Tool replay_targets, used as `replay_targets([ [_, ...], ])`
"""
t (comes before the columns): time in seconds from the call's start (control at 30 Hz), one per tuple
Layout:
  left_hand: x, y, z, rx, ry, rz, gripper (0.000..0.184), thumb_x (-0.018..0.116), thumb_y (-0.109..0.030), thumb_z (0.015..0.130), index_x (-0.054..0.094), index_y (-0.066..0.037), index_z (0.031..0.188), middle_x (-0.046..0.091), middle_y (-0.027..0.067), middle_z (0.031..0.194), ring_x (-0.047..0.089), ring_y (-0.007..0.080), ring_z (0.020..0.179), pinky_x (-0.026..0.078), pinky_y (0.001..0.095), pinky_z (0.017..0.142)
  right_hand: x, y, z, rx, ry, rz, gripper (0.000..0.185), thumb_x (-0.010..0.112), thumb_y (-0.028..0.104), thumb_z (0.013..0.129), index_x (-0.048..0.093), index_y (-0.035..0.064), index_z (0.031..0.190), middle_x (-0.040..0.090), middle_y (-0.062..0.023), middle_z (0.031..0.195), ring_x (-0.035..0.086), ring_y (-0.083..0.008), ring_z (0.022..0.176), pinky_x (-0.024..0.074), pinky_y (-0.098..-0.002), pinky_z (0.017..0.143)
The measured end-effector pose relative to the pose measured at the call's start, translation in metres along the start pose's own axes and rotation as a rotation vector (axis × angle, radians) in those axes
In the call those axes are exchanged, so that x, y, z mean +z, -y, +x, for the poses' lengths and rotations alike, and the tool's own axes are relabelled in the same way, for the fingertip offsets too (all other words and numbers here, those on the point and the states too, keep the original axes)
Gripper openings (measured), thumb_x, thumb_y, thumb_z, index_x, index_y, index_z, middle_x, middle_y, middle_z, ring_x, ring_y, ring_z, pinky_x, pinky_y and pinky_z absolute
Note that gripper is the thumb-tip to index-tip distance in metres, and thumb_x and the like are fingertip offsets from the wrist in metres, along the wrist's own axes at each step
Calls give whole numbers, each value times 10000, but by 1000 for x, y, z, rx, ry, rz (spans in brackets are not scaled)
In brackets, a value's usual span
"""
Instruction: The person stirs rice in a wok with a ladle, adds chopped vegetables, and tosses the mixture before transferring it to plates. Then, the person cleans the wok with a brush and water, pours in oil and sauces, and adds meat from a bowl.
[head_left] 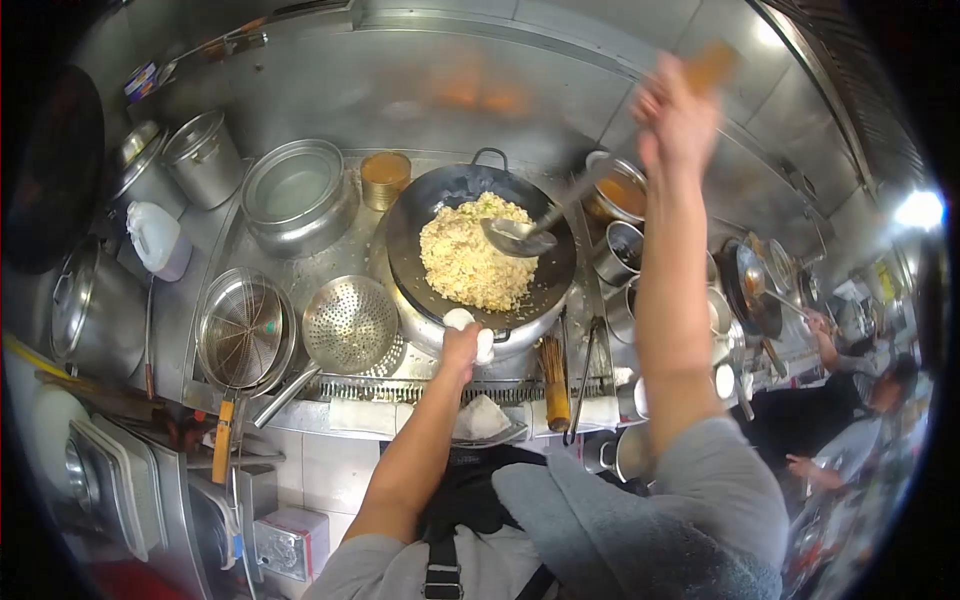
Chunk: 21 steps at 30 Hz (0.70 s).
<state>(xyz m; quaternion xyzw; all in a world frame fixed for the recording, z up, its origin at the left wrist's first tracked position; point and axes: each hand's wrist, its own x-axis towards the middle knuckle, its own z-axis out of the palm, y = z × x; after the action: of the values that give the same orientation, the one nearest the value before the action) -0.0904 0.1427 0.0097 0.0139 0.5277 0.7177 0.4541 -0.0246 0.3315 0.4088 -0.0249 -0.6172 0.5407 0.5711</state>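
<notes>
**Ladle in the rice, cloth on the rim**

So the rice (465,265) is heaped in the wok (408,222), pretty much centre frame, with bits of green near the top of the pile. The right hand (680,115) is way up in the upper right, a bit blurry, fingers wrapped round the far end of the ladle (532,245). The ladle's bowl is tilted against the right side of the heap. The left hand (460,352), just below centre, is gripping a white cloth (485,346) at the wok's near edge. Can't tell if it has the loop handle there too.

My read: this is the stirring step, one hand working the rice while the other steadies the wok.

IMO the next move calls for getting the ladle lower, under the heap, with a firm hold through the cloth so nothing slides. Main risk I see is grains hopping the right-hand rim. The brush (554,385) and strainer (350,325), lower down, look out of the way.
</notes>
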Motion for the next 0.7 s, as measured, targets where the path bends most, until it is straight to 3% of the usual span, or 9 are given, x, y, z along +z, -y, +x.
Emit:
replay_targets([
  [0.03,1,1,3,8,-14,-14,205,594,-104,841,575,59,964,623,118,799,613,219,600,482,370,491,3,-19,-12,5,18,10,193,621,173,926,537,71,786,494,6,596,433,-118,481,363,-260,466],
  [0.1,2,4,2,33,-44,-11,203,590,-100,836,577,59,963,625,116,796,612,211,608,480,361,505,4,-96,-52,50,-361,-329,215,610,107,904,459,82,753,473,27,586,406,-84,425,334,-241,403],
  [0.17,4,0,2,41,-66,-12,207,589,-95,828,581,61,963,630,118,805,612,206,615,476,353,504,6,-168,-65,204,-284,-6,236,664,125,880,465,82,761,487,20,589,427,-83,433,351,-242,403],
  [0.37,-7,15,15,138,-164,175,291,621,-143,829,584,93,996,642,124,820,612,193,636,476,334,539,22,-66,-39,171,124,60,229,687,107,868,467,97,806,462,22,599,462,-93,452,383,-252,413],
  [0.43,-2,7,9,92,-211,181,304,639,-164,827,592,92,986,645,123,814,604,177,627,468,331,530,24,-97,-71,224,144,-10,242,700,150,869,475,92,802,484,16,599,488,-94,484,383,-247,433],
  [0.47,-2,4,7,90,-174,193,300,641,-170,830,597,84,985,647,119,816,605,171,629,468,330,529,16,-171,-85,64,183,-232,276,701,200,874,480,87,753,506,11,590,489,-91,493,382,-250,444],
  [0.57,-13,6,9,4,-137,189,257,641,-179,852,611,36,988,654,104,826,617,174,634,477,330,527,27,-151,-41,163,368,-450,310,697,198,879,467,83,705,505,14,577,462,-86,475,367,-256,435],
  [0.63,-12,-8,7,-210,22,27,207,620,-164,875,604,10,986,662,115,836,631,209,614,505,336,526,27,-118,-29,135,390,-231,324,693,193,884,463,82,684,504,10,571,448,-83,470,354,-257,430],
  [0.7,-8,-5,7,-220,22,-59,182,591,-152,895,588,8,983,660,130,826,640,241,607,533,354,526,14,-101,-45,26,304,-172,284,729,222,834,526,32,777,519,-16,625,512,-124,595,429,-316,561],
])
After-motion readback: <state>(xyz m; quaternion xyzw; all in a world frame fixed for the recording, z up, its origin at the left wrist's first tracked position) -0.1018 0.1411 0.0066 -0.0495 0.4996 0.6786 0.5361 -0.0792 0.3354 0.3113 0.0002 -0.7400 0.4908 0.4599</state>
